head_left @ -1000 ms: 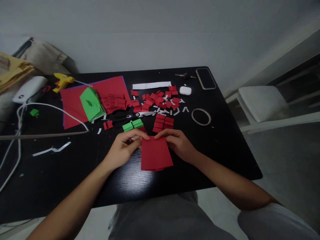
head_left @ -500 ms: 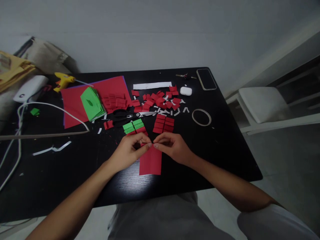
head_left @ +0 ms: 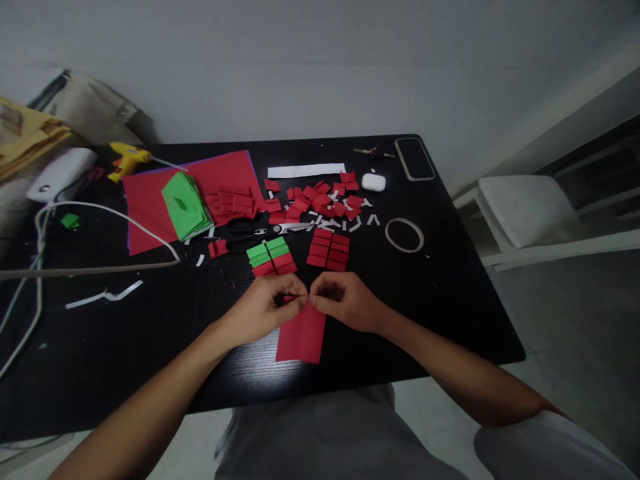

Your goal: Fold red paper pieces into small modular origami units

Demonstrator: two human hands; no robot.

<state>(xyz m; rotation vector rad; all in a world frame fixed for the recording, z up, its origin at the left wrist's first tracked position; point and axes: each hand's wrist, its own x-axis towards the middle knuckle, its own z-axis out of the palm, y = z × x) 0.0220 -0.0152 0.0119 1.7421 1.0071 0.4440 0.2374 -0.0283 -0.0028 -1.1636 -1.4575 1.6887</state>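
Observation:
A rectangular piece of red paper (head_left: 300,337) hangs down from between my two hands, just above the front part of the table. My left hand (head_left: 267,303) pinches its upper edge between thumb and fingers. Close beside it, fingertips nearly touching, my right hand (head_left: 349,300) pinches the same edge. Just beyond my hands lie a folded green and red paper piece (head_left: 270,252) and a folded red paper piece (head_left: 328,250). Behind these, scissors (head_left: 277,229) with black handles rest on the table.
Small red paper pieces (head_left: 313,199) and white scraps litter the black table (head_left: 450,293). At left are a green paper stack (head_left: 186,207), large red sheet (head_left: 150,200), yellow glue gun (head_left: 129,160) and white cable (head_left: 120,217). A tape ring (head_left: 405,235), white case (head_left: 373,182) and phone (head_left: 415,159) are right.
Both hands have moved slightly toward me with the red paper, and its lower edge sits nearer the table's front. More of the green and red piece shows.

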